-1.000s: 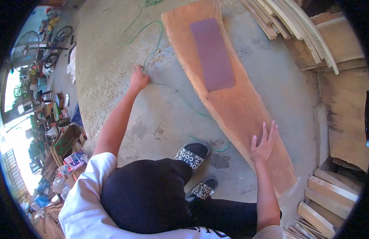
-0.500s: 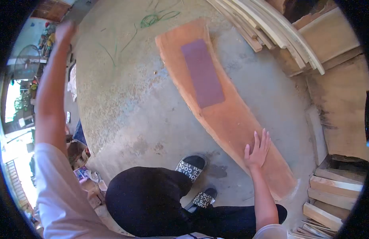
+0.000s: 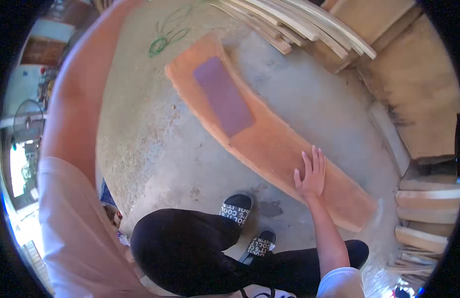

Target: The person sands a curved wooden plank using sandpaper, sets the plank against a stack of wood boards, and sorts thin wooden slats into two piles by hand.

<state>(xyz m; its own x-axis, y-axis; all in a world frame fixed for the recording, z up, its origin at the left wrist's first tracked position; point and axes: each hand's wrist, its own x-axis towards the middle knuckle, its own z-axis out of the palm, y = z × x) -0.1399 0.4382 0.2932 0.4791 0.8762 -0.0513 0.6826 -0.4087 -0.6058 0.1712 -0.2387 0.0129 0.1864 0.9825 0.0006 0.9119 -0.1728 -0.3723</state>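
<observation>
A long wooden board (image 3: 269,144) with a wavy natural edge lies on the concrete floor, running from upper left to lower right. On its far half rests a flat purple rectangular sheet (image 3: 224,97). My right hand (image 3: 312,180) lies flat on the near half of the board, fingers apart and holding nothing. Up the left side stretches my left arm (image 3: 83,99); its hand is beyond the top edge of the view.
Long wood strips (image 3: 289,20) are stacked at the top right, near large wooden panels (image 3: 414,89). Shorter wood pieces (image 3: 421,218) lie at the lower right. Green cord (image 3: 163,45) is coiled on the floor. My slippered feet (image 3: 237,208) stand close to the board.
My left arm has swung up and inward, taking its hand out of view. The camera view has turned, while my right hand stays flat on the board.
</observation>
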